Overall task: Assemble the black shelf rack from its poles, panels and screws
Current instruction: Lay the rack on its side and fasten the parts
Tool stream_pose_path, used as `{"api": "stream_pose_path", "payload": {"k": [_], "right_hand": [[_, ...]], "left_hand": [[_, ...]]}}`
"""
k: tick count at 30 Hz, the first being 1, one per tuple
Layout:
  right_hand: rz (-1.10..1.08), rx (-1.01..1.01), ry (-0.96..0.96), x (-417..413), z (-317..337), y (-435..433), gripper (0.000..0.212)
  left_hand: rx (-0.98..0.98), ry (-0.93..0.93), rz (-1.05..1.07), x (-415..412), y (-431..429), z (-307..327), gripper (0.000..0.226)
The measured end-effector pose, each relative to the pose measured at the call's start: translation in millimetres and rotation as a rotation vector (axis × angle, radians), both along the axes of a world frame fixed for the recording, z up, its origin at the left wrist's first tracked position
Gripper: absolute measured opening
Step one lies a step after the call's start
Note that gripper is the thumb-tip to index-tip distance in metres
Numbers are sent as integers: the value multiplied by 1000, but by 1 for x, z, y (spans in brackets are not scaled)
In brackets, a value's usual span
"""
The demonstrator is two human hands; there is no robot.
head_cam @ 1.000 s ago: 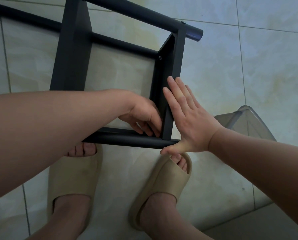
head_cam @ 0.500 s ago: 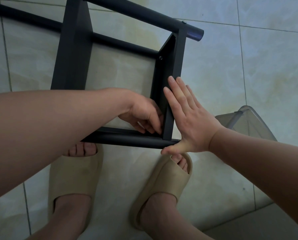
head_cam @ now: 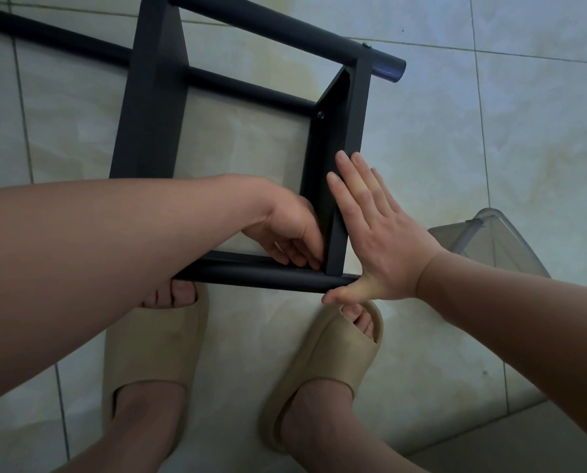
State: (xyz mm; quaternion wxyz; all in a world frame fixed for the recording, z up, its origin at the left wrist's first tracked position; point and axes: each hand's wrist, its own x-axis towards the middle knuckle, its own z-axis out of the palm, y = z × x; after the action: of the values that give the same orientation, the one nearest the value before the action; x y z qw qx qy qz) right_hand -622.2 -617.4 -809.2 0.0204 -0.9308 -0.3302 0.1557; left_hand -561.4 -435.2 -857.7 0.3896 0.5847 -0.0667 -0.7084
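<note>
Panel (head_cam: 337,141), left fingers (head_cam: 300,256) inside, right hand (head_cam: 381,240) outside

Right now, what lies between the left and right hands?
The rack's black end panel: left hand inside it, right hand flat on its outer face, head view.

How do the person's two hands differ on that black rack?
The left hand has curled fingers tucked into the inside corner where the end panel meets the near pole; the right hand is flat, fingers straight. The left hand is inside the rack; the right hand presses the panel's outer face, thumb by the pole's end. Whether the left hand holds anything is hidden. Both are at the same corner.
</note>
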Motion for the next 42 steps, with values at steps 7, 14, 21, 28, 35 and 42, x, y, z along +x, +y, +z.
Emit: {"api": "stream_pose_path", "payload": {"k": [7,14,21,28,35,42], "right_hand": [[4,-2,-5,0,-2,-1,139],[0,-2,-2,0,-2,-1,140],[3,-6,-1,0,-1,-1,140],[0,-10,6,0,-1,-1,139],[4,4,-2,0,-2,-1,140],[-4,3,-1,-1,-2,-1,140]], "left_hand": [[-25,-20,-2,3,1,0,15],[-39,-31,16,3,2,-1,14],[47,-2,-12,-2,4,-2,13],[3,-7,6,-2,1,-3,9],[-30,-2,18,1,0,-4,14],[-49,5,33,2,2,-3,17]]}}
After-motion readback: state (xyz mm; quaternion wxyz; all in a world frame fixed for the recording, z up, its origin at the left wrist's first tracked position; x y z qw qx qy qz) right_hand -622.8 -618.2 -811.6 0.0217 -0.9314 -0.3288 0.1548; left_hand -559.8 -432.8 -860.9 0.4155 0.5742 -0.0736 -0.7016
